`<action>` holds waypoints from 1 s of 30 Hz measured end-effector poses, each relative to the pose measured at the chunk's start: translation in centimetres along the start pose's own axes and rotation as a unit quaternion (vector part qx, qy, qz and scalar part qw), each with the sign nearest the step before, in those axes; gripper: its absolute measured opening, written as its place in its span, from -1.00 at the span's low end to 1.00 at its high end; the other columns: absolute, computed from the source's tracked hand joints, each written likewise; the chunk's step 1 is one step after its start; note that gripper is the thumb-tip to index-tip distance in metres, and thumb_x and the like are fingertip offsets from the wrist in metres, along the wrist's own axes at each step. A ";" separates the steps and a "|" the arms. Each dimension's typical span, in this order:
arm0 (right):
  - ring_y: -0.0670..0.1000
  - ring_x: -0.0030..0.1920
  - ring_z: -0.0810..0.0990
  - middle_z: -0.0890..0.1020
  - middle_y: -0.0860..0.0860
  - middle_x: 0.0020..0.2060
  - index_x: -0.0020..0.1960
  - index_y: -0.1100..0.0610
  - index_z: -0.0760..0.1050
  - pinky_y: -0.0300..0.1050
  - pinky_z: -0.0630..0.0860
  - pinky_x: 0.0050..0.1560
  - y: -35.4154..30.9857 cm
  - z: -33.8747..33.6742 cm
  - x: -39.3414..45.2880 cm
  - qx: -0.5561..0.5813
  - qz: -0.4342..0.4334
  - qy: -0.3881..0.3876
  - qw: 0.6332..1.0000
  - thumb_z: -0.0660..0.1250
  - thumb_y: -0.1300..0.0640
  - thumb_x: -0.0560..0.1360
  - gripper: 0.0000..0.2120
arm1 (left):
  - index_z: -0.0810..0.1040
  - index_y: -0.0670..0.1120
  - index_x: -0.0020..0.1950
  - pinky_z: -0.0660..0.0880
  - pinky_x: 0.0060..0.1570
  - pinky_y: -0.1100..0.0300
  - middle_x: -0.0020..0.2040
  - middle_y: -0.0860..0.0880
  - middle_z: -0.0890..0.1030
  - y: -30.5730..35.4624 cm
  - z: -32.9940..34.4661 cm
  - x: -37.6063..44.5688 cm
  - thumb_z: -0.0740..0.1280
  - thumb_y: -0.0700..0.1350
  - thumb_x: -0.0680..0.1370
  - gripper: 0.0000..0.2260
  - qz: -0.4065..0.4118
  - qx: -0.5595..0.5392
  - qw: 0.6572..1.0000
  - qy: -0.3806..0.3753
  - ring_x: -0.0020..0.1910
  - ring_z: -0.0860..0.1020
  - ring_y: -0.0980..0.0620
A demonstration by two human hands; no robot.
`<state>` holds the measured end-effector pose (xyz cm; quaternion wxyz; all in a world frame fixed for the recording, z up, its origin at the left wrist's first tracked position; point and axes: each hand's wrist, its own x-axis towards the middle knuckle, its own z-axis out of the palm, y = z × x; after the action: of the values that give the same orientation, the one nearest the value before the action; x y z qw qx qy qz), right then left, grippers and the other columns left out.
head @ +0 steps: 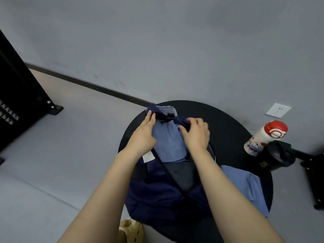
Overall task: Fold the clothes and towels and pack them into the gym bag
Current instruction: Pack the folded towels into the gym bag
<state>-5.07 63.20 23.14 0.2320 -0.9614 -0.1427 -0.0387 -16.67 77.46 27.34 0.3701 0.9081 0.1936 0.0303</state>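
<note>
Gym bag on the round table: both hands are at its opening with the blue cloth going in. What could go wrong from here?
1. The gym bag overhangs the near edge of the round table; pushing harder could tip it off.
2. The white and red bottle and black cup stand at the table's right edge; a swinging elbow might knock them.
3. The blue cloth may bunch and unfold as the left hand and right hand stuff it.

Single head view, worn on the person, looks steeply down and forward. Close over round black table [233, 120], forearms entering from bottom edge. Wide-angle, floor and wall [157, 41] beyond. No second view.
</note>
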 end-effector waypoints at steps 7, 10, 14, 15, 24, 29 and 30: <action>0.20 0.01 0.60 0.66 0.12 0.00 0.13 -0.02 0.60 -0.12 0.39 -0.18 1.6 -1.5 2.7 -0.049 0.023 -0.044 0.998 0.21 0.09 0.57 -0.77 | 0.01 -0.02 0.56 0.39 0.07 0.21 0.56 0.14 -0.07 -0.3 0.0 0.5 0.06 -0.46 0.39 -0.22 -0.014 0.016 1.000 0.004 0.41 0.29 0.02; 0.21 0.00 0.61 0.67 0.11 -0.02 0.09 0.00 0.63 -0.09 0.44 -0.14 1.3 -3.0 3.8 -0.019 0.020 0.018 0.999 0.22 0.14 0.54 -0.76 | 0.01 -0.01 0.56 0.36 -0.12 0.38 0.56 0.14 -0.06 0.0 -0.2 0.6 0.05 -0.46 0.39 -0.22 -0.026 -0.002 1.000 0.014 0.25 0.44 0.00; 0.22 0.00 0.60 0.68 0.11 -0.02 0.08 0.02 0.63 -0.03 0.53 -0.04 0.4 -5.2 5.9 0.006 0.015 0.070 0.997 0.22 0.15 0.52 -0.76 | 0.02 0.01 0.56 0.21 -0.28 0.45 0.55 0.18 -0.04 0.3 -0.9 0.9 0.04 -0.46 0.36 -0.20 -0.011 -0.038 0.999 0.026 -0.28 0.35 0.23; 0.22 0.00 0.60 0.68 0.12 -0.02 0.09 0.02 0.62 -0.03 0.53 -0.06 0.3 -5.3 6.1 0.003 0.010 0.078 0.997 0.22 0.15 0.52 -0.75 | 0.01 0.02 0.56 0.24 -0.28 0.43 0.55 0.19 -0.04 0.4 -1.0 0.9 0.03 -0.46 0.36 -0.19 -0.011 -0.039 0.999 0.029 -0.23 0.39 0.18; 0.18 0.04 0.50 0.60 0.09 0.00 0.08 0.18 0.59 0.03 0.42 -0.02 -1.7 -1.3 1.0 -0.014 -0.254 0.046 0.966 0.32 0.09 0.53 -0.80 | -0.01 0.04 0.56 0.50 0.08 0.06 0.54 0.23 -0.09 -0.1 -1.4 0.5 0.06 -0.44 0.35 -0.17 -0.024 -0.012 1.000 0.013 0.10 0.43 0.00; 0.07 0.49 0.14 0.19 0.07 0.50 0.52 0.09 0.15 0.01 0.14 0.46 -4.0 4.5 -3.2 0.028 -0.201 -0.221 0.954 0.16 -0.08 0.58 -0.43 | -0.01 0.02 0.56 0.39 0.10 0.25 0.55 0.21 -0.09 -0.2 -1.3 0.5 0.08 -0.45 0.36 -0.18 -0.012 -0.020 1.000 0.011 0.35 0.33 0.08; 0.08 0.54 0.00 0.04 0.06 0.55 0.56 0.07 -0.01 0.06 -0.02 0.51 -4.1 5.4 -3.4 0.000 -0.194 -0.240 0.951 0.12 -0.05 0.59 -0.39 | -0.01 0.03 0.56 0.40 0.09 0.24 0.55 0.22 -0.09 -0.3 -1.4 0.5 0.08 -0.45 0.36 -0.18 -0.010 -0.022 1.000 0.011 0.33 0.34 0.08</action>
<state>-9.50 68.30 19.59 0.1787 -0.8962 -0.3776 0.1494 -16.61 78.72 28.12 0.3878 0.8974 0.2066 0.0411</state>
